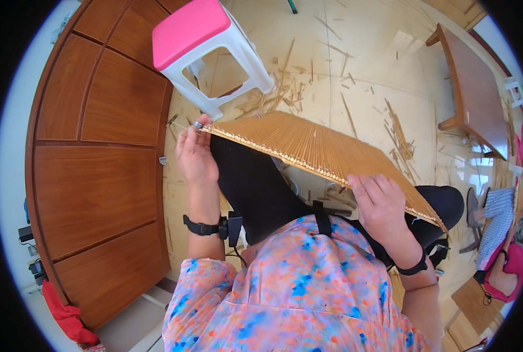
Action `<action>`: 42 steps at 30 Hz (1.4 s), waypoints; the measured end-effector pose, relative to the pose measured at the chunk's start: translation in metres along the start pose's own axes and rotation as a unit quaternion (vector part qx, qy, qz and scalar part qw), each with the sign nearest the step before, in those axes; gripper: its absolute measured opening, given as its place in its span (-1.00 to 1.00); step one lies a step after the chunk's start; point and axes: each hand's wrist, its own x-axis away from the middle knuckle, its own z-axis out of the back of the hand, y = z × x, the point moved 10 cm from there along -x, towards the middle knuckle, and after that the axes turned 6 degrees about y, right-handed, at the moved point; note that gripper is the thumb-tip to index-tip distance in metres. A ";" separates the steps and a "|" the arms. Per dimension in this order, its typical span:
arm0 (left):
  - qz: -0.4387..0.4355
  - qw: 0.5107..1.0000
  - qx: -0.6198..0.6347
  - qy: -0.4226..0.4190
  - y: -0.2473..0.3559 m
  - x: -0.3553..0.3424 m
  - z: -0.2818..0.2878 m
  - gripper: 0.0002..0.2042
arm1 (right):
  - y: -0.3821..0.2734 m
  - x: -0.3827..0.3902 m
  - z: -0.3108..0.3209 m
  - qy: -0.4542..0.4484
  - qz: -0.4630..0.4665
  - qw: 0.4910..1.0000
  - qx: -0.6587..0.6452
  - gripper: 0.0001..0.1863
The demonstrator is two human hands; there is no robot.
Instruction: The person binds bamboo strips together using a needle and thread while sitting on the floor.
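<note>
A wide tan panel of thin slats point(302, 141) rests across my lap, its near edge a row of pale slat ends with fine thread along it. My left hand point(197, 152) is pinched at the panel's left end around a small metal object point(198, 125), with a fine strand running off leftward. What the metal object is, I cannot make out. My right hand point(379, 205) grips the near edge toward the panel's right end, fingers curled over it.
A pink-topped white stool point(191, 32) stands ahead-left, among scattered slat pieces point(291, 97). A wooden cabinet point(97, 193) lines the left. A low wooden table point(470, 88) is at the right; another person in checked trousers point(493, 220) sits below it.
</note>
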 end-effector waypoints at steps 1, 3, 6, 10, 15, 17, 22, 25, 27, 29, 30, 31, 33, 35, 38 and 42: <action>-0.002 1.000 0.021 -0.014 -0.005 -0.002 -0.002 -0.90 | -0.003 0.001 0.001 0.000 0.015 1.000 0.023 -0.58; 0.015 0.994 0.098 -0.047 -0.009 -0.004 -0.022 -0.86 | 0.001 0.005 0.002 0.007 0.010 0.999 0.033 -0.59; 0.031 0.982 0.177 -0.055 -0.017 -0.003 -0.042 -0.84 | 0.004 0.008 0.010 0.020 -0.002 0.999 0.036 -0.61; 0.004 0.972 0.230 -0.044 0.014 0.015 -0.056 -0.90 | 0.001 0.012 0.028 0.040 -0.005 0.999 0.031 -0.62; -0.038 0.951 0.298 -0.072 0.093 0.044 -0.053 -0.86 | -0.031 0.006 0.098 0.106 0.012 0.993 0.043 -0.69; -0.080 0.940 0.315 -0.107 0.146 0.073 -0.051 -0.80 | -0.049 0.004 0.134 0.134 0.030 0.989 0.052 -0.71; -0.214 0.888 0.372 -0.165 0.249 0.140 -0.030 -0.70 | -0.092 0.005 0.199 0.217 0.095 0.965 0.115 -0.79; -0.258 0.864 0.388 -0.190 0.284 0.167 -0.023 -0.68 | -0.106 0.007 0.227 0.285 0.160 0.936 0.131 -0.79; -0.279 0.845 0.411 -0.198 0.299 0.176 -0.014 -0.68 | -0.114 -0.006 0.232 0.274 0.169 0.939 0.122 -0.79; -0.303 0.856 0.387 -0.162 0.296 0.164 -0.002 -0.69 | -0.119 -0.018 0.226 0.275 0.179 0.937 0.122 -0.80; -0.327 0.868 0.353 -0.119 0.297 0.156 0.010 -0.70 | -0.120 -0.028 0.216 0.267 0.185 0.937 0.125 -0.78; -0.321 0.836 0.393 -0.210 0.304 0.147 0.004 -0.70 | -0.120 -0.041 0.205 0.258 0.191 0.938 0.129 -0.77; -0.319 0.842 0.407 -0.153 0.294 0.115 0.027 -0.70 | -0.119 -0.069 0.168 0.274 0.227 0.928 0.106 -0.71; -0.310 0.845 0.413 -0.137 0.272 0.077 0.034 -0.74 | -0.109 -0.094 0.141 0.301 0.254 0.913 0.107 -0.66; -0.311 0.855 0.390 -0.141 0.228 0.023 0.041 -0.75 | -0.077 -0.127 0.087 0.323 0.271 0.904 0.069 -0.63; -0.295 0.875 0.371 -0.097 0.185 -0.001 0.069 -0.76 | -0.069 -0.137 0.032 0.293 0.286 0.912 0.019 -0.65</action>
